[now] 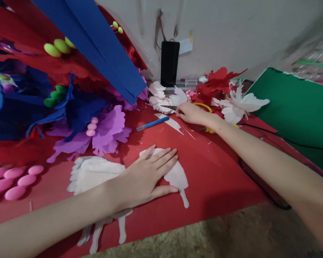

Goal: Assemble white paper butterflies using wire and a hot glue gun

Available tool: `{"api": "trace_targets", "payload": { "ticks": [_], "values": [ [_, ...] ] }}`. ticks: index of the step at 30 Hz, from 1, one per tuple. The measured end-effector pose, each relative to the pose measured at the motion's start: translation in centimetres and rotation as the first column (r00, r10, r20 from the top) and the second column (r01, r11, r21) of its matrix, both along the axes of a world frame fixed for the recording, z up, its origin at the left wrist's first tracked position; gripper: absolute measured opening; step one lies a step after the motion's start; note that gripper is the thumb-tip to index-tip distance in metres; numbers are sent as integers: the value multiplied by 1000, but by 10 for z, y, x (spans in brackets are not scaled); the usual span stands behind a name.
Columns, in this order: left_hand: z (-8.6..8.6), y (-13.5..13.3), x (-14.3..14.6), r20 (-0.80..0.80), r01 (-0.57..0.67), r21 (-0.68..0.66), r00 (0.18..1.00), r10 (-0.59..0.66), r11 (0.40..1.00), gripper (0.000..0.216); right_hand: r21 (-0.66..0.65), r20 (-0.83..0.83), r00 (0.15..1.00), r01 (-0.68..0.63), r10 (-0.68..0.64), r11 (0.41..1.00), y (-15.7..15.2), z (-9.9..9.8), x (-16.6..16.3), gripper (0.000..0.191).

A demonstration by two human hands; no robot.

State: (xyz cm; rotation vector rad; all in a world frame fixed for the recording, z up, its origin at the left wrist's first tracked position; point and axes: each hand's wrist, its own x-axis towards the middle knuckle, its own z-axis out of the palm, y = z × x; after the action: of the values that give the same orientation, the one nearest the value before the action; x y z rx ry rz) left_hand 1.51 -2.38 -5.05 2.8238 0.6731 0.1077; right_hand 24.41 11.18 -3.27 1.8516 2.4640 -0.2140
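My left hand (148, 172) lies flat, fingers stretched out, on a white foam petal (176, 175) on the red sheet (218, 172). More white petals (94, 173) lie stacked under my left wrist. My right hand (190, 113) reaches far forward and its fingers close on yellow-handled scissors (204, 106), whose blades (168, 106) point left over white cut pieces. A narrow white offcut (170, 122) and a blue pen-like stick (152, 123) lie just before that hand.
Purple, blue and red foam flowers (104, 129) pile up at left under blue strips (102, 43). Pink beads (13, 179) lie at near left. A black box (169, 62) stands by the wall, with white flowers (238, 104), a green sheet (293, 107) and black cable (258, 186) at right.
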Motion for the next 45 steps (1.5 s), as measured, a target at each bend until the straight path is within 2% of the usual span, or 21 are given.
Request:
{"api": "trace_targets", "payload": {
  "ticks": [4,9,16,21,24,29,34,40,45],
  "values": [
    [2,0,0,-6,-14,-11,1000,14,1000,68,45,-38,999,5,-3,999,-4,2,-2,35],
    [2,-1,1,-25,-18,-13,1000,18,1000,69,142,-146,988,-28,49,989,-17,12,-5,22],
    [-1,0,0,23,6,51,1000,-7,999,67,242,-291,937,-125,194,962,-52,34,-10,19],
    [-3,0,-3,118,-47,132,993,32,990,48,332,-343,871,-239,353,912,-92,42,-3,23],
    [-1,1,-4,136,-93,115,988,77,989,38,381,-299,847,-317,440,869,-115,37,3,24],
    [1,9,-4,139,-51,50,989,43,997,33,418,-214,771,-483,600,769,-139,19,7,22],
    [2,15,-6,121,57,-48,991,-51,997,43,431,-222,735,-515,640,741,-148,2,3,25],
    [8,14,-5,180,108,-98,980,-89,989,33,472,-193,743,-502,641,725,-157,-12,-2,26],
    [8,15,-6,187,143,-106,975,-121,984,35,513,-100,725,-550,682,659,-160,-12,-6,27]
  ]
}}
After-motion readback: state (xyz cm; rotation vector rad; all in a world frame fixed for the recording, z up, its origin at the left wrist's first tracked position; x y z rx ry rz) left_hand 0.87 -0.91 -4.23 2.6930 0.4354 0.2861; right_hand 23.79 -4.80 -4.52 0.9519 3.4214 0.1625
